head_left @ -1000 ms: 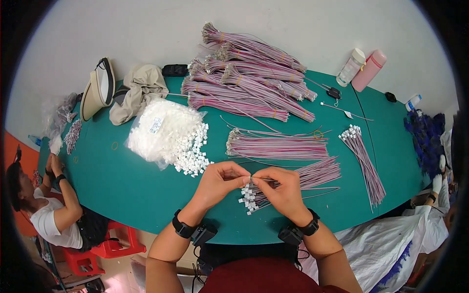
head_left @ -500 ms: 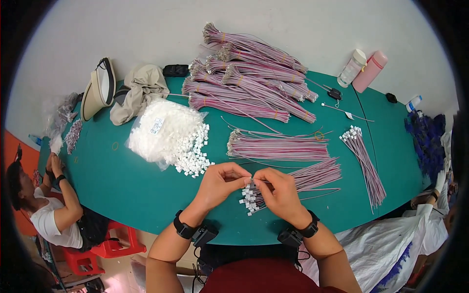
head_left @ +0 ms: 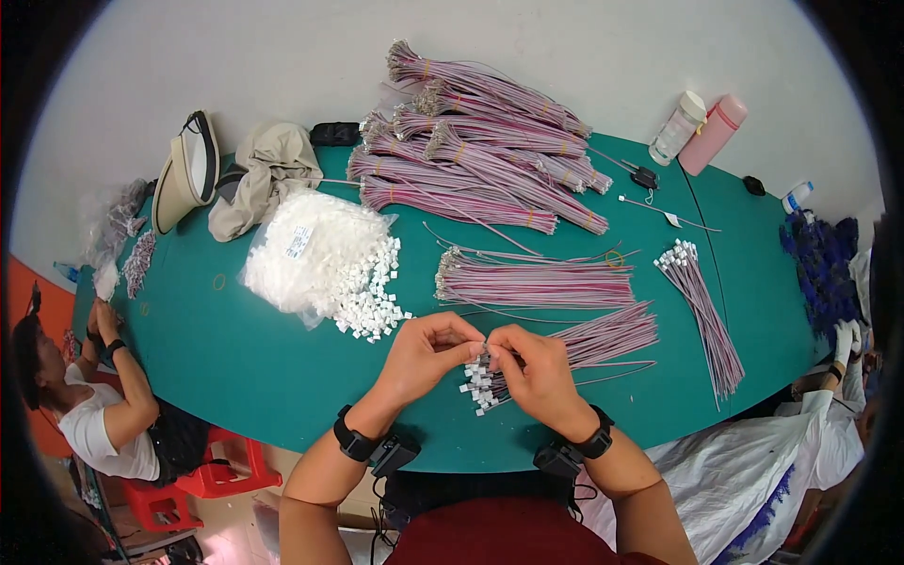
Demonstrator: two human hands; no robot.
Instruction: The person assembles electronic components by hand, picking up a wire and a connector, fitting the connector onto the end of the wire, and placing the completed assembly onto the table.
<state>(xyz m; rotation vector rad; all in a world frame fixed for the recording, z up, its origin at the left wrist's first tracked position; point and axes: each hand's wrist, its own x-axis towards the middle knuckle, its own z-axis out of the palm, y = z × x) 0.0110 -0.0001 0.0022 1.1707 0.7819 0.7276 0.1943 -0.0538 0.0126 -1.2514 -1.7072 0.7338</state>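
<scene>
My left hand point(head_left: 421, 358) and my right hand point(head_left: 537, 369) meet over the near middle of the table, thumbs and forefingers pinched tip to tip. A small pale connector housing shows at the left fingertips, largely covered. The right fingers pinch the end of a thin wire, mostly hidden by the hand. Below and behind them lies a loose fan of grey and pink wires point(head_left: 612, 331), with white connector housings point(head_left: 480, 388) on their near-left ends. Left of the hands, loose white housings point(head_left: 369, 315) spill from a clear plastic bag point(head_left: 294, 268).
A wire bundle point(head_left: 537, 282) lies beyond my hands; tied bundles point(head_left: 490, 151) are heaped behind. Finished-looking wires point(head_left: 702, 320) with white ends lie right. Bottles point(head_left: 713, 135), keys point(head_left: 644, 176) and a sun visor point(head_left: 188, 179) stand or lie farther back. A co-worker point(head_left: 104, 395) sits left; another's gloved hands point(head_left: 846, 341) are right.
My hands stay together in nearly the same pinch, with only slight finger movement. At the far right, the co-worker's gloved hands have come closer to the dark blue pile.
</scene>
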